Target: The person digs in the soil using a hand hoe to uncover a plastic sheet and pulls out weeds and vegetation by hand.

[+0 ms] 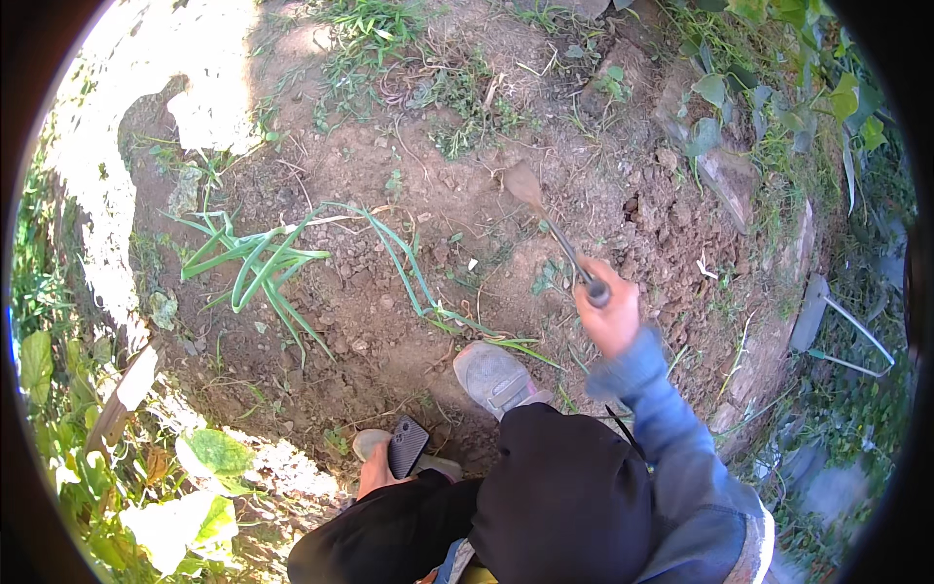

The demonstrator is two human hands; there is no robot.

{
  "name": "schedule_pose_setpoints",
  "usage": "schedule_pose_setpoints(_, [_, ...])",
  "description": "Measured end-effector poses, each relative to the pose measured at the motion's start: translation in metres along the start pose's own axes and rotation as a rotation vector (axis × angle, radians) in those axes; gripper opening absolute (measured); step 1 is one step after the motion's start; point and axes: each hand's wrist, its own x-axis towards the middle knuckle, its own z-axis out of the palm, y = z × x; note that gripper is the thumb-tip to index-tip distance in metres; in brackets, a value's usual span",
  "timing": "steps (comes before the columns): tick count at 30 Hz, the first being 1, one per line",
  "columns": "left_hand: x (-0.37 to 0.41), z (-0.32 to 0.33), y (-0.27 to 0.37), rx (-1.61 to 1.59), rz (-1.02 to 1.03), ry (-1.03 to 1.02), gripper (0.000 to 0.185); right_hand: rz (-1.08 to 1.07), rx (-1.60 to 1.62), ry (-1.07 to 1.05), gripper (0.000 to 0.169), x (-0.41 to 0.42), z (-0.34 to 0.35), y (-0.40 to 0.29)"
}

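Observation:
My right hand is closed around the handle of a small metal hand trowel, right of centre. Its rusty blade points up and left, over the bare soil; whether it touches the ground I cannot tell. My left hand, low and left of centre, holds a smartphone with a dark patterned back, beside my shoe. A green onion-like plant sprawls on the soil at left. Its long leaves arch across the middle towards my other, grey shoe.
Weeds grow in the soil at the top. Flat stones or boards edge the ground at right, with leafy vines above. A grey object with a wire-like frame lies at far right. A wooden piece stands at lower left near broad leaves.

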Motion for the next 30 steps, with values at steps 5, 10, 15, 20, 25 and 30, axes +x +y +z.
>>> schedule_pose_setpoints(5, [0.007, -0.001, -0.027, 0.045, 0.066, -0.026, 0.074, -0.244, 0.149, 0.159, 0.04, 0.013, 0.06, 0.074])
schedule_pose_setpoints(10, [-0.002, -0.003, -0.013, -0.033, -0.064, -0.05, 0.074, -0.315, 0.214, 0.161, 0.045, 0.002, 0.047, 0.066])
schedule_pose_setpoints(15, [0.0, 0.0, -0.01, -0.001, -0.026, -0.054, 0.08, 0.022, 0.053, -0.01, 0.047, 0.023, 0.07, 0.02])
schedule_pose_setpoints(20, [0.001, 0.0, -0.026, -0.047, 0.013, -0.087, 0.081, -0.232, 0.444, 0.114, 0.048, 0.082, 0.096, 0.081])
schedule_pose_setpoints(25, [-0.003, -0.01, 0.018, -0.087, -0.105, -0.048, 0.073, -0.242, 0.447, -0.024, 0.048, 0.049, 0.052, 0.078])
schedule_pose_setpoints(30, [0.004, 0.001, 0.0, 0.002, 0.041, -0.028, 0.072, -0.251, 0.297, 0.124, 0.045, 0.116, 0.092, 0.057])
